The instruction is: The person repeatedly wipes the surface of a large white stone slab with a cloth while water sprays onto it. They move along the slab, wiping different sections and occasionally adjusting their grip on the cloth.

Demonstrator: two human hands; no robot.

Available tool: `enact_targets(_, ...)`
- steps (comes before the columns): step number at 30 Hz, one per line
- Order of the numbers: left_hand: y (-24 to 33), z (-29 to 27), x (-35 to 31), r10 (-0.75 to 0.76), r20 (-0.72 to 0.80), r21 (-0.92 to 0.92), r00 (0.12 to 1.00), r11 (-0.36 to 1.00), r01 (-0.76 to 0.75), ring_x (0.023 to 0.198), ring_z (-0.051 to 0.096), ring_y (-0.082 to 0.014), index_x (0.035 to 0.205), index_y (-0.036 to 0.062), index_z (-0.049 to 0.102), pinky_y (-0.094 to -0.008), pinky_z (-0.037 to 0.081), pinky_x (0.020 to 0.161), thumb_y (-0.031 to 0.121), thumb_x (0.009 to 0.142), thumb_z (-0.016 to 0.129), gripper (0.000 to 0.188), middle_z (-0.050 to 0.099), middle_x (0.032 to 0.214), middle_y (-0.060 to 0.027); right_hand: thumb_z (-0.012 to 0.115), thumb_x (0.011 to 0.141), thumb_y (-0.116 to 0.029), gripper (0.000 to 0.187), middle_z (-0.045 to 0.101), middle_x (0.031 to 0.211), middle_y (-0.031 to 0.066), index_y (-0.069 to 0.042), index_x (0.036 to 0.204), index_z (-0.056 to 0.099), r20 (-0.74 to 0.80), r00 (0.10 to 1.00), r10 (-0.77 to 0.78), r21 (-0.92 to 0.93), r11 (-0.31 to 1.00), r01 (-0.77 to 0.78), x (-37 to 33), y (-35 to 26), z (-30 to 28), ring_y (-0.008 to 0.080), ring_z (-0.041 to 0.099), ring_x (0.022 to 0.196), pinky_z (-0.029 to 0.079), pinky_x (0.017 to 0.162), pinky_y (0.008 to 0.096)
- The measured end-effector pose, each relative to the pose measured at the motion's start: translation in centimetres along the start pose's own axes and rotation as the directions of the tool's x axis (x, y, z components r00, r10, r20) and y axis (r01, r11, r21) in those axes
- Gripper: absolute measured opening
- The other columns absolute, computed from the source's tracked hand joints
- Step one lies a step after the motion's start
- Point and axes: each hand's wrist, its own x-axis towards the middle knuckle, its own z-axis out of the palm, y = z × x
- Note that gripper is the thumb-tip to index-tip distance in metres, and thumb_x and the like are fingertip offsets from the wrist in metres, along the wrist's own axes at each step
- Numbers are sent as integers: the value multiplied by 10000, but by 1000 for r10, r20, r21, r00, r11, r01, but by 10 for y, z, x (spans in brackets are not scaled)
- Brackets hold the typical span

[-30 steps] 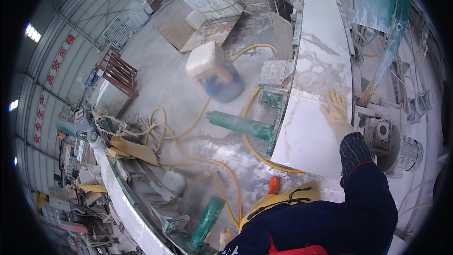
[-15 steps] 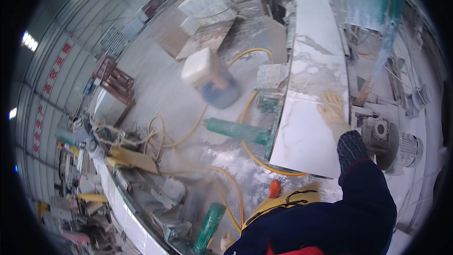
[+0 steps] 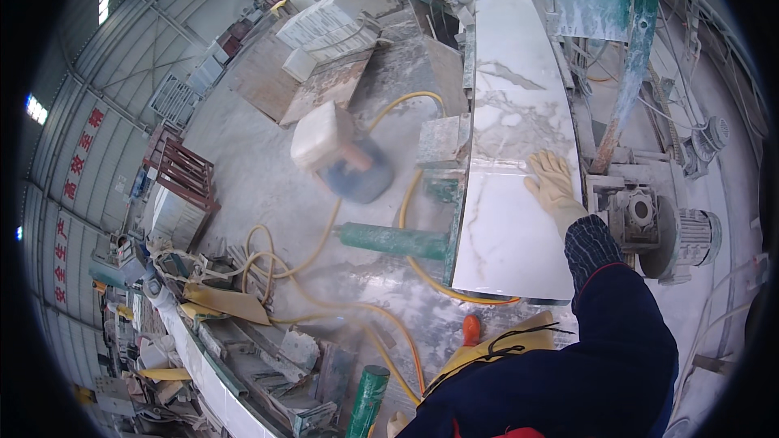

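My right hand, in a pale yellow rubber glove, lies flat on a white stone slab with its fingers spread. Its fingertips are close to the seam where this slab meets a grey-veined marble slab farther along the conveyor line. Of my left hand only a bit of pale glove shows at the lower edge. Its fingers are hidden, so what it holds cannot be seen. A yellow apron with black strings covers my front.
Right of the slabs sits a motor. A green roller juts out on the left. Yellow hoses wind over the floor. A blurred white and blue shape stands beyond. Stone scraps and another green cylinder are at lower left.
My view has shifted, so the scene sits farther left and slightly higher. My right hand stays flat on the white slab beside the seam.
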Motion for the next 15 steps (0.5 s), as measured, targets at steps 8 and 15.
enact_targets(8, 7, -2, -1, -3, -5, 10, 1000, 1000, 3, 1055, 685, -430, 1076, 57, 740, -507, 512, 934, 454, 954, 493, 483, 731, 1037, -249, 542, 1002, -427, 650, 384, 1643, 159, -73, 1540, 460, -17, 1000, -10, 9, 1000, 10, 5, 4, 2, 303, 262, 1559, 138, 1287, 461)
enact_targets(15, 9, -5, -1, -2, -12, 17, 1000, 1000, 2, 1057, 686, -431, 1077, 61, 744, -508, 516, 939, 454, 956, 497, 480, 732, 1042, -249, 543, 1000, -407, 646, 386, 1639, 170, -62, 1539, 456, -36, 999, -16, 11, 1000, 16, 9, 6, 5, 312, 260, 1558, 133, 1289, 459)
